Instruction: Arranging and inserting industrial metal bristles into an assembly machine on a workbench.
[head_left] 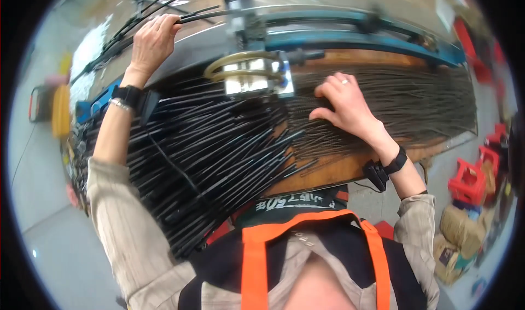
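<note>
My left hand (153, 47) is raised at the far left of the bench, its fingers closed round the end of a thin black tube (203, 16). That tube runs right toward an upright machine column (240, 31). My right hand (347, 107) hovers over a wide bed of thin dark rods (404, 102), its thumb apart from the bent fingers and nothing visible between them. Between my hands sits a metal clamp block (246, 77) with a looped yellowish hose (216, 66). Many glossy black tubes (191, 124) lie fanned out below my left forearm.
A blue rail (355, 39) crosses behind the clamp block. The rods rest on a wooden table (306, 176). Further black tubes (123, 33) lie at the far left. A yellow container (61, 112) stands on the left floor, red stools (467, 180) and wrapped bundles (462, 230) on the right.
</note>
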